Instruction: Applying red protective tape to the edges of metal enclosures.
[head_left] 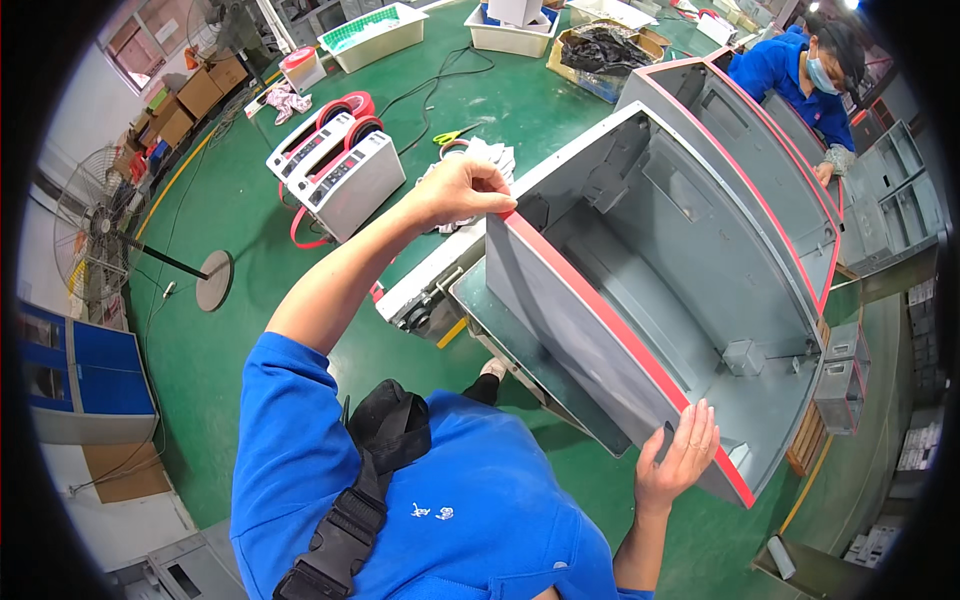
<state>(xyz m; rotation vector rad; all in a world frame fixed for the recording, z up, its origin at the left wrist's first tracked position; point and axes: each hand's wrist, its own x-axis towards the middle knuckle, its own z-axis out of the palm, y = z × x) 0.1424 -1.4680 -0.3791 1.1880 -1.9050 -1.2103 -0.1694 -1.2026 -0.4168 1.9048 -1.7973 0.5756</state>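
One red strip [622, 333] under fingers [697, 428]

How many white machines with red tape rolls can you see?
2, left of the left hand: the nearer machine and, partly hidden behind it, the farther machine. The grey box could hide others.

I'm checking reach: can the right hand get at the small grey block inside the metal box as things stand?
Probably yes: the right hand rests on the red tape along the rim of the open metal box, and nothing visible stands between it and the small grey block.
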